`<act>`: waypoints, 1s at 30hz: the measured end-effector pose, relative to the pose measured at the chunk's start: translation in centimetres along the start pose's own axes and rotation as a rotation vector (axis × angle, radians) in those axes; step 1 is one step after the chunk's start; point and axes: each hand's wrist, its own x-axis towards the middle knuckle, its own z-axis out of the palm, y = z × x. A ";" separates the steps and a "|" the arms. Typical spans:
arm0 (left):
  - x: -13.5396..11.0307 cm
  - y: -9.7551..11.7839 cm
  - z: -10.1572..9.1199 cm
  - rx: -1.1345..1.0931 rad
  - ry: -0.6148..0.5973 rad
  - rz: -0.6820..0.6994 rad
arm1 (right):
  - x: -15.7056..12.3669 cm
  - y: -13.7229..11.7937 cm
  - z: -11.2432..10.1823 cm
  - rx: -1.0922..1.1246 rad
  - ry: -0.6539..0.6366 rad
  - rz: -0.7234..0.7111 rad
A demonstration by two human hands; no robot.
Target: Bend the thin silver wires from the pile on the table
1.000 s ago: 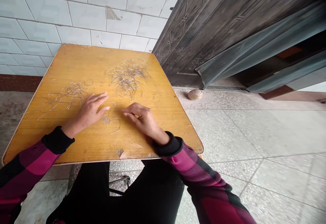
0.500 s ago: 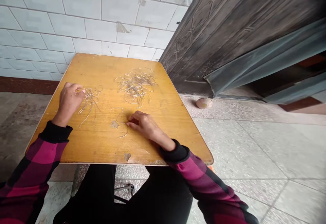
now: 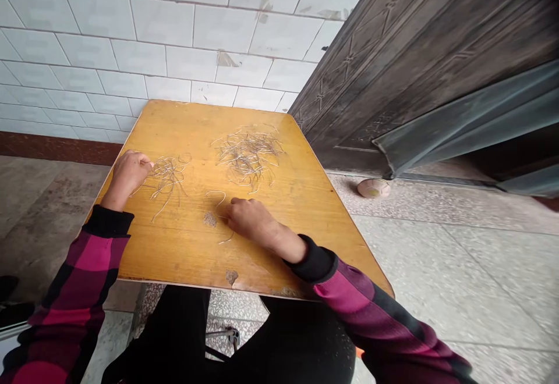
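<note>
A yellow wooden table is in front of me. On its left side my left hand is closed in a pinch at the edge of a small pile of thin bent wires; a strand shows below its fingers. My right hand rests near the table's middle, fingers pinched on a thin curved wire. That wire's ends stick out above and below the fingertips, while its middle is hidden by them. Beyond my right hand lies a larger tangle of similar wires.
Behind the table stands a white tiled wall. To the right are a dark carved wooden door and a grey-green curtain. A pale round object lies on the floor by the door. Chipped patches mark the tabletop.
The view has shifted, so the table sits further right and lower. My left hand has tightened its pinch beside the small pile. My right hand's fingers have curled in more around the wire.
</note>
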 end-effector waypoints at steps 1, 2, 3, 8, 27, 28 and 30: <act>0.2 -0.2 0.0 -0.004 0.008 -0.028 | 0.1 0.0 0.1 -0.027 0.001 -0.023; 0.4 -0.4 -0.1 -0.008 0.019 -0.060 | 0.1 0.0 0.3 -0.048 0.005 -0.043; 0.5 -0.6 -0.3 -0.011 0.033 -0.094 | 0.2 0.1 0.4 -0.067 0.011 -0.058; 1.2 -1.9 -1.5 -0.015 0.107 -0.191 | 0.4 1.1 0.5 -0.126 0.062 -0.074; 0.8 1.9 6.5 0.031 -0.106 0.315 | 1.0 3.0 -1.1 -0.101 0.150 -0.046; 0.9 1.9 6.5 0.038 -0.104 0.317 | 1.3 3.8 -1.8 -0.088 0.196 -0.007; 1.1 2.0 6.4 0.035 -0.091 0.324 | 2.2 5.8 -3.3 -0.051 0.240 0.085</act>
